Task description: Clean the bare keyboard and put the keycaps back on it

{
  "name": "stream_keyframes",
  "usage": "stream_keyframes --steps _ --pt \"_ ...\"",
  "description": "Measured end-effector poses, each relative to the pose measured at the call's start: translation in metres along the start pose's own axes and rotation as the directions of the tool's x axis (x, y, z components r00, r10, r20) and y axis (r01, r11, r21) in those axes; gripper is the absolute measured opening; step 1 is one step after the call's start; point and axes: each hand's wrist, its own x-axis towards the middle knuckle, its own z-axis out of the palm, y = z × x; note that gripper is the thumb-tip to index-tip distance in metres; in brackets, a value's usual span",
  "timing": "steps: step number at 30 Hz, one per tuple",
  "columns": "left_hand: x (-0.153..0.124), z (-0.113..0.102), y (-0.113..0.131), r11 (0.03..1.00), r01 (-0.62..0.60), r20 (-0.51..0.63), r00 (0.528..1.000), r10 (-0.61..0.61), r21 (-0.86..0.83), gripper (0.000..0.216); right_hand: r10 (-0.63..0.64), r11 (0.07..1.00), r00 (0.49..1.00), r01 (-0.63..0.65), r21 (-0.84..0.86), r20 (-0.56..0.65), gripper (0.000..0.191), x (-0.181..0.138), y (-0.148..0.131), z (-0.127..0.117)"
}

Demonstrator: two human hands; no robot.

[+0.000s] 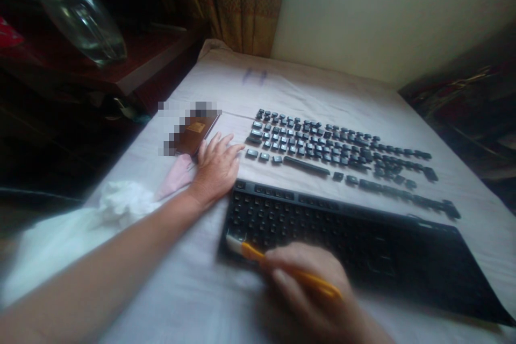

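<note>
One hand (308,274), the right one, gripped an orange-handled brush (252,252) with pale bristles above the black plastic keyboard (355,231); the left hand (217,165) lay open, loose black plastic keycaps (306,165) to its right.

Your right grip (310,258) is blurry and hides part of the orange brush (252,252) and the near side of the black keyboard (355,242). Your left arm (133,255) and right arm (365,325) run out of view. You can't read the loose keys (318,148) (their marks are too tiny). Little squares cover some of the flat brown thing (193,142), so you can't tell what it is.
</note>
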Motion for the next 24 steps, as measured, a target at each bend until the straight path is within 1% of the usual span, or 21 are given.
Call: stream_keyframes --steps 7,10,13,16,22,24 --pt "0.0 0.0 0.0 1.0 0.002 0.0 1.0 -0.002 -0.005 0.043 -0.021 0.999 0.998 0.019 0.035 0.055 0.014 0.0 0.006 0.004" --pt "0.0 0.001 -0.003 1.0 -0.005 -0.007 1.0 0.005 -0.002 0.043 -0.016 0.997 1.0 0.015 0.073 0.008 0.019 -0.001 0.007 0.002" --pt "0.0 0.003 -0.004 1.0 -0.008 -0.01 1.0 0.008 0.0 0.042 0.086 0.993 0.994 -0.08 0.082 -0.072 0.021 -0.003 0.005 -0.002" --pt "0.0 0.003 -0.004 1.0 -0.012 -0.015 1.0 0.012 -0.004 0.042 0.159 0.985 0.982 -0.151 0.083 -0.101 0.02 -0.006 0.002 -0.006" --pt "0.0 0.002 -0.003 1.0 -0.019 -0.015 1.0 0.019 -0.006 0.042 0.129 0.991 0.989 -0.13 -0.017 -0.075 0.019 -0.006 -0.001 -0.009" --pt "0.0 0.002 -0.003 1.0 -0.026 -0.021 0.999 0.026 -0.007 0.041 0.113 0.993 0.99 -0.117 -0.036 -0.086 0.018 -0.006 -0.001 -0.009"
